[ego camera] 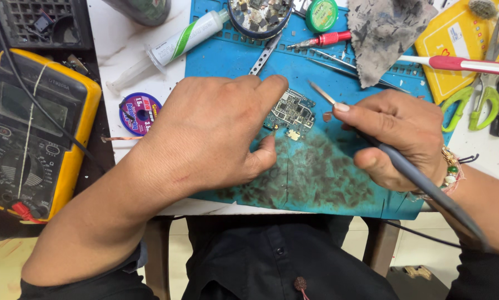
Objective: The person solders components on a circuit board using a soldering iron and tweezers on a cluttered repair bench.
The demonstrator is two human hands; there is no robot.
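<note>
A blue work mat, darkly stained near the front edge, is laid on a white table; a yellow multimeter sits at far left. The left hand is pressed down over the left side of a small circuit board, index finger and thumb pinching its edge, so the board lies partly under the fingers and partly exposed to the right. The right hand is clenched around 1 soldering iron, pen-style, its tip just beside the board's upper right corner; contact cannot be confirmed from this view. Risks judged: the hot tip could slip onto the left fingertips, being so near; the lightly pinned board could pivot under pressure, bridging pads.
</note>
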